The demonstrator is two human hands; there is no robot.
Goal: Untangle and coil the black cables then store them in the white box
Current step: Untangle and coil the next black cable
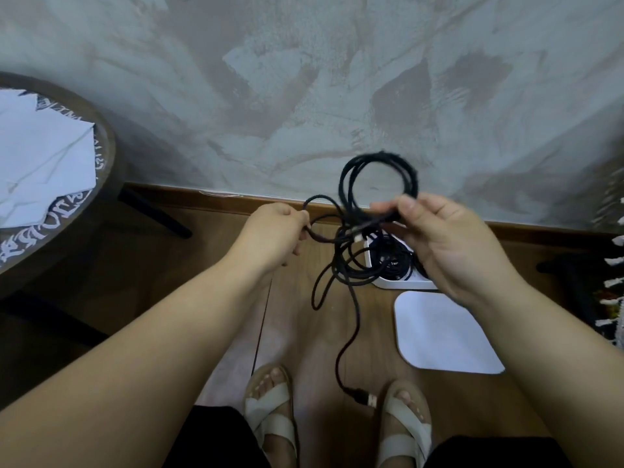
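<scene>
My right hand pinches a round coil of black cable held up in front of the wall. My left hand grips a loose loop of the same tangle to the left. Loose black strands hang between the hands, and one end trails down to a plug lying on the floor between my feet. The white box stands on the floor under my right hand, with another black cable coiled inside it. Its white lid lies flat just in front of it.
A round dark table with white paper on it stands at the left. A wooden baseboard runs along the grey wall ahead. A fringed fabric edge shows at the far right. My sandalled feet stand on the wooden floor.
</scene>
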